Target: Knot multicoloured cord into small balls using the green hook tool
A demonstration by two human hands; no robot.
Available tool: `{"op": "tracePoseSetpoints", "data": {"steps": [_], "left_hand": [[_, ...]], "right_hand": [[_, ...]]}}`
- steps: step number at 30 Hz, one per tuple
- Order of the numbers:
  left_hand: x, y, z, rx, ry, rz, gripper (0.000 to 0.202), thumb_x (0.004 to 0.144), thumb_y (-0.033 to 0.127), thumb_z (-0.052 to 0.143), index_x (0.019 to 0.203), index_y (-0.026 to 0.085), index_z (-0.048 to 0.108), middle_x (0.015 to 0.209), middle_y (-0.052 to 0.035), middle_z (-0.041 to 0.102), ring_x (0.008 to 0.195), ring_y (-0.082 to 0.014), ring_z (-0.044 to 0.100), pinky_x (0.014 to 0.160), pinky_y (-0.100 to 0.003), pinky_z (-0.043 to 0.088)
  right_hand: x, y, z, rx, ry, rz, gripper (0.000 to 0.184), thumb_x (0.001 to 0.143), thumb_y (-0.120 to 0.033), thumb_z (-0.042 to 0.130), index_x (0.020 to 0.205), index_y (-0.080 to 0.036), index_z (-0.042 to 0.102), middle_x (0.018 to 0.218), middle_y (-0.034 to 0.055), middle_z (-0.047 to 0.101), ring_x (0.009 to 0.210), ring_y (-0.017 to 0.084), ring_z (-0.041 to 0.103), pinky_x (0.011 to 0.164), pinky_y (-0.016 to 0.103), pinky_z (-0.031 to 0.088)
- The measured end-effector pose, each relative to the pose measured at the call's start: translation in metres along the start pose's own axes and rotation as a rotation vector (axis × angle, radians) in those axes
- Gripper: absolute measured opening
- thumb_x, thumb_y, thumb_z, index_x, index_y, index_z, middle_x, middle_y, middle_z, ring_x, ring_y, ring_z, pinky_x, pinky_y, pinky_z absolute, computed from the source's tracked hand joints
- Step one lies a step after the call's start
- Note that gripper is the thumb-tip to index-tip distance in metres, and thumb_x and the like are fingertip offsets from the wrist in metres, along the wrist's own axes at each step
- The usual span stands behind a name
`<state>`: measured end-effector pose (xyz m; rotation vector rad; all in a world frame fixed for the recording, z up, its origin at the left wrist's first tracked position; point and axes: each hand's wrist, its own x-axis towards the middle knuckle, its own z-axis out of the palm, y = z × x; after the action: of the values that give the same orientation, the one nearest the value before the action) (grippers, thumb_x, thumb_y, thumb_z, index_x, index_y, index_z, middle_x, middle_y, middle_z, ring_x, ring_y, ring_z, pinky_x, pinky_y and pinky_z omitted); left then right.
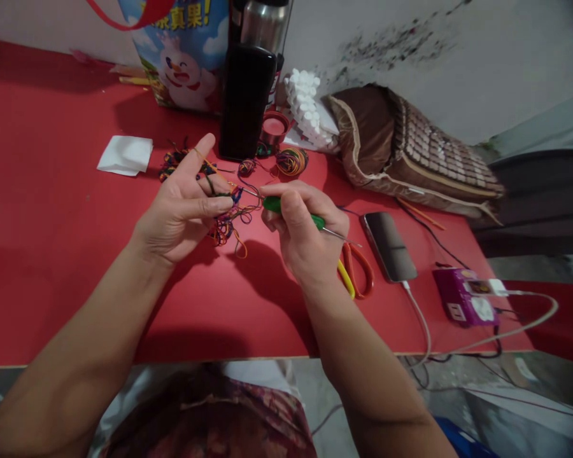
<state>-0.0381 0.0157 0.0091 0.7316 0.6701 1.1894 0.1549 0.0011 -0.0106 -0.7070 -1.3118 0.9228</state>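
Note:
My left hand (176, 207) pinches a small multicolored crochet piece (236, 196) between thumb and fingers, with an orange strand running over the raised index finger. Loose loops of orange, purple and dark yarn (223, 230) dangle below it. My right hand (305, 222) is closed around a crochet hook (273, 203) with a green handle; its thin metal tip meets the piece at the left fingertips. A heap of mixed yarn (169, 166) lies behind the left hand, partly covered by it. Farther back sit a yarn ball (291, 162) and a smaller one (246, 168).
Scissors (358, 270) with red and yellow handles lie beside my right wrist. Right of them are a charging phone (389, 245) and a purple power strip (463, 296). A black upright object (247, 98), a printed bag (181, 63) and a brown cushion (410, 146) stand behind. White paper (125, 155) lies left.

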Motion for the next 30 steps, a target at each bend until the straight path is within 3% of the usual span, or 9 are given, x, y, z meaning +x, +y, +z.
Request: {"op": "tracePoseSetpoints", "data": {"steps": [9,15,23,26,30], "left_hand": [[-0.002,0.005,0.005,0.002,-0.004,0.009,0.131,0.063,0.000,0.089,0.176,0.015,0.024,0.074,0.0068,0.074,0.065,-0.0142,0.063,0.065,-0.026,0.048],[-0.002,0.007,0.005,0.021,-0.002,-0.002,0.119,0.062,0.001,0.088,0.168,0.016,0.038,0.075,0.0059,0.075,0.067,-0.0134,0.065,0.066,-0.025,0.050],[-0.002,0.009,0.004,0.074,-0.041,0.004,0.132,0.060,0.002,0.086,0.175,0.011,0.022,0.073,0.0073,0.074,0.065,-0.0125,0.064,0.066,-0.023,0.048],[-0.002,0.007,0.003,0.062,-0.025,0.003,0.120,0.062,0.003,0.089,0.169,0.016,0.037,0.073,0.0055,0.074,0.065,-0.0138,0.062,0.065,-0.024,0.045],[-0.002,0.008,0.003,0.020,0.017,-0.007,0.093,0.057,0.006,0.095,0.142,0.024,0.062,0.072,0.0039,0.072,0.065,-0.0147,0.058,0.062,-0.026,0.043]], "right_hand": [[0.003,-0.003,-0.006,-0.059,-0.023,-0.027,0.019,0.105,-0.044,0.074,0.103,-0.032,0.088,0.081,-0.0012,0.073,0.066,0.012,0.065,0.061,0.030,0.052],[0.004,-0.004,-0.010,-0.079,-0.045,-0.025,0.020,0.104,-0.047,0.074,0.103,-0.031,0.088,0.087,-0.0003,0.077,0.068,0.012,0.066,0.061,0.030,0.053],[0.004,-0.005,-0.012,-0.154,-0.056,-0.017,0.027,0.103,-0.052,0.074,0.103,-0.028,0.087,0.084,0.0011,0.076,0.073,0.015,0.070,0.068,0.034,0.060],[0.004,-0.009,-0.011,-0.170,-0.053,-0.001,0.027,0.103,-0.052,0.074,0.101,-0.029,0.088,0.084,0.0014,0.076,0.075,0.016,0.071,0.073,0.036,0.062],[0.003,-0.014,-0.010,-0.172,-0.045,0.035,0.026,0.103,-0.052,0.074,0.099,-0.030,0.088,0.083,0.0019,0.075,0.074,0.017,0.070,0.073,0.037,0.062]]}}
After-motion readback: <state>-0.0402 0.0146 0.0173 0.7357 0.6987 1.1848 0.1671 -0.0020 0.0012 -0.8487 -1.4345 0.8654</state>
